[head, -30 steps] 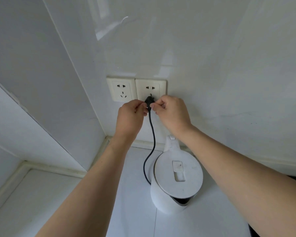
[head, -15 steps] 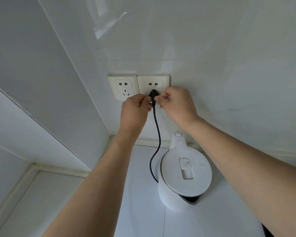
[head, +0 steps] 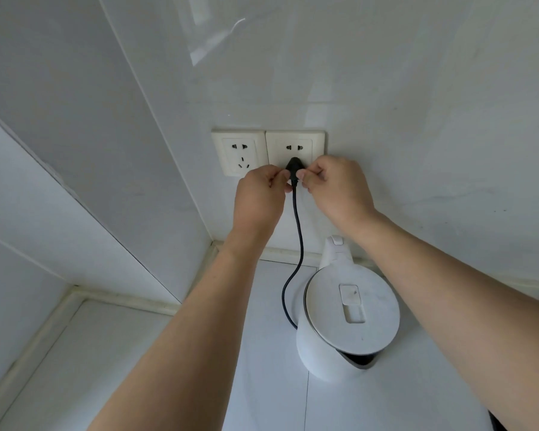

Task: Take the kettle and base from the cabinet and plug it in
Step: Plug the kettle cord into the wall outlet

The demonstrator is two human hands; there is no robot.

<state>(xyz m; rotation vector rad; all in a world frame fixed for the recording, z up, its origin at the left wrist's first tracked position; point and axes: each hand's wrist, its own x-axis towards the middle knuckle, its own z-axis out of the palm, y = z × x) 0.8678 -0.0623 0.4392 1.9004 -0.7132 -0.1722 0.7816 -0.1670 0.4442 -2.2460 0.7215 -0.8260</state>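
Note:
A white kettle (head: 349, 318) with its lid shut stands on the white counter below the wall sockets; its base is hidden beneath it. A black cord (head: 296, 244) runs from behind the kettle up to a black plug (head: 293, 167). The plug sits against the lower holes of the right socket (head: 294, 144). My left hand (head: 259, 200) pinches the plug from the left. On the other side my right hand (head: 339, 188) pinches it from the right. The prongs are hidden.
A second socket (head: 239, 154) sits free just left of the used one. The tiled walls meet in a corner (head: 199, 213) to the left. White counter (head: 262, 368) spreads around the kettle. A dark edge (head: 497, 423) shows at the bottom right.
Both hands stay on the plug at the right socket, and the plug now lies closer against the socket face. The view has shifted slightly; the kettle has not moved.

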